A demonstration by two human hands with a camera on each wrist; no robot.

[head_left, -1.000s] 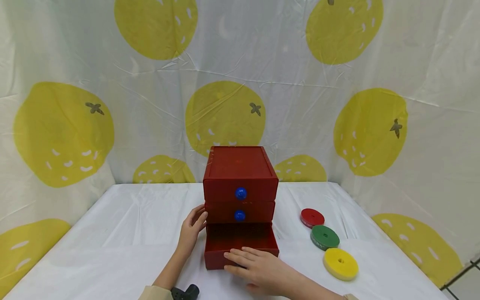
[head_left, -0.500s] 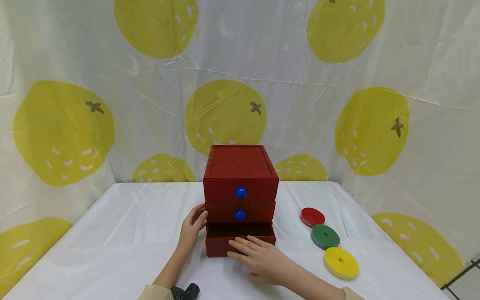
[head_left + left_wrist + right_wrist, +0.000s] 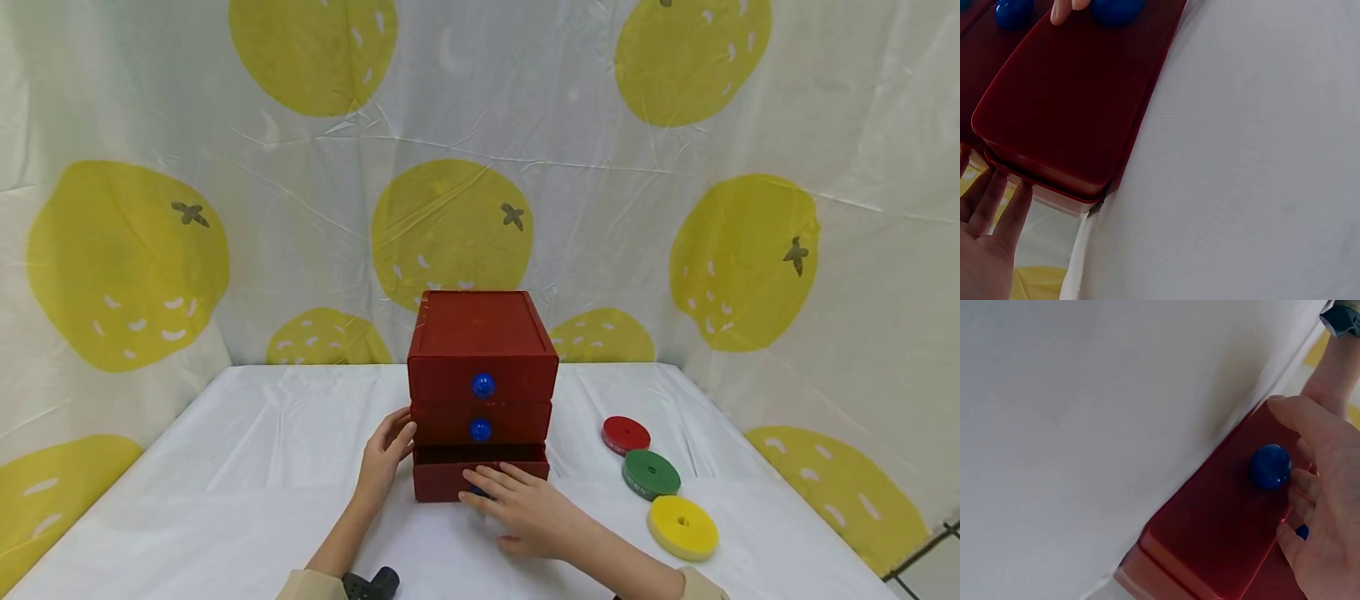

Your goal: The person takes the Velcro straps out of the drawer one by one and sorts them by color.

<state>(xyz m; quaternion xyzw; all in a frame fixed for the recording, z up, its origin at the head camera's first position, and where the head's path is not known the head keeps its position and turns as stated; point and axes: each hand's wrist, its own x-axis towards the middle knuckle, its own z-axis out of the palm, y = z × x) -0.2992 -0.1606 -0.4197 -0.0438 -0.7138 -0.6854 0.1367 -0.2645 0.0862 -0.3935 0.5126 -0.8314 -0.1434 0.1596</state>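
Note:
A red cabinet (image 3: 480,325) of three drawers with blue knobs stands in mid-table. Its bottom drawer (image 3: 435,483) sticks out a little, showing a dark gap behind its front. My right hand (image 3: 528,510) lies against that front with straight fingers, close around the blue knob (image 3: 1270,467) without gripping it. At the cabinet's left side, my left hand (image 3: 384,460) rests its fingertips along the wall; in the left wrist view those fingers (image 3: 1015,209) are extended at the casing's edge. Part of the bottom knob is hidden by the right hand in the head view.
Right of the cabinet lie three flat discs, like rolls of tape, in a row: red (image 3: 626,436), green (image 3: 651,473) and yellow (image 3: 682,527). A white cloth (image 3: 247,517) covers the table. A lemon-print curtain (image 3: 570,208) hangs behind and at the sides.
The bottom drawer has slid inward, away from me, with my right hand moving along at its front. My left hand stays at the cabinet's side.

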